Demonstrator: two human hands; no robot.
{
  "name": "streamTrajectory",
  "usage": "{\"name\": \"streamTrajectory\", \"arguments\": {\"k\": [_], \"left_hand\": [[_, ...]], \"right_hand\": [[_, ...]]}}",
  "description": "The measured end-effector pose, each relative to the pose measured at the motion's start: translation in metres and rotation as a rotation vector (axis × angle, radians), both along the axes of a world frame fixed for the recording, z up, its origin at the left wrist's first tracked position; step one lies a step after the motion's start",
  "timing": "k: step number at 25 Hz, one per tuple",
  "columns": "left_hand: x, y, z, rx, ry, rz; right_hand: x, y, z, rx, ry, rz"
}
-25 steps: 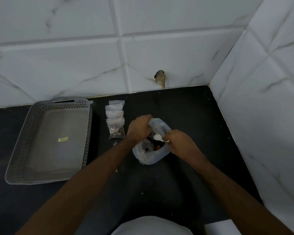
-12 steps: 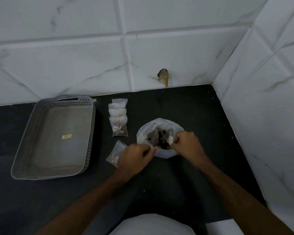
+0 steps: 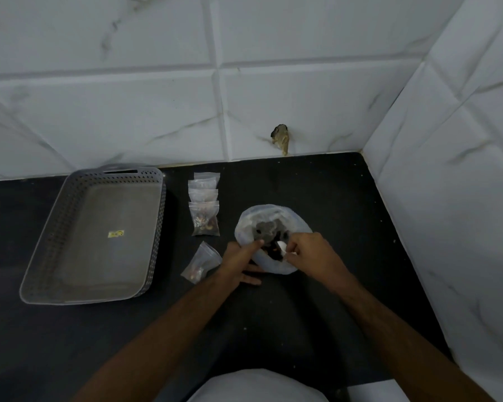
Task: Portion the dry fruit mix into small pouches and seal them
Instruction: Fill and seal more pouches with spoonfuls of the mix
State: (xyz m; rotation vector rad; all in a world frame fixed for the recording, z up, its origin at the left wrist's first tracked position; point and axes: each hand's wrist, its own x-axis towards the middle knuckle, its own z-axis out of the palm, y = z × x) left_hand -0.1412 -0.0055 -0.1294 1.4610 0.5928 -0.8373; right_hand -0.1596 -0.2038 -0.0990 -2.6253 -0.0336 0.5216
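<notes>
We see the big clear bag of dry fruit mix (image 3: 272,236) sitting open on the black bench (image 3: 331,198), near the corner. Our right hand (image 3: 310,252) pinches a small white spoon (image 3: 282,246) over its mouth; our left hand (image 3: 240,261) holds the bag's near rim — thumb at the edge. A part-filled pouch (image 3: 201,264) lies just left, four more pouches (image 3: 204,207) overlap in a row beyond, and a grey basket (image 3: 79,198) sits farther left.
</notes>
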Motion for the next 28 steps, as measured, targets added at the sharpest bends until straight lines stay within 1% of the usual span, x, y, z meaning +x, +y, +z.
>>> {"name": "streamTrajectory", "arguments": {"k": [3, 7, 10, 12, 14, 20, 25, 28], "left_hand": [[0.008, -0.001, -0.004, 0.027, -0.061, -0.002], [0.006, -0.005, -0.004, 0.059, -0.076, -0.115], [0.009, -0.007, -0.013, 0.072, -0.083, -0.060], [0.011, -0.008, -0.016, 0.092, -0.140, -0.032], [0.012, -0.009, -0.014, 0.095, -0.191, -0.007], [0.011, -0.016, 0.000, -0.005, -0.159, 0.090], [0.007, -0.013, 0.004, -0.224, -0.112, 0.218], [0.004, -0.008, 0.004, -0.275, -0.102, 0.175]], "right_hand": [[0.001, 0.001, 0.003, -0.026, -0.070, -0.022], [0.002, 0.011, 0.000, -0.083, -0.123, 0.050], [0.000, 0.015, -0.004, -0.127, -0.125, 0.101], [-0.002, 0.015, -0.005, -0.093, -0.107, 0.067], [-0.002, 0.011, -0.005, -0.002, -0.068, -0.027], [0.001, 0.006, -0.007, 0.149, -0.002, -0.171], [0.001, 0.004, -0.009, 0.220, 0.007, -0.236], [0.002, 0.000, -0.010, 0.302, 0.059, -0.316]]}}
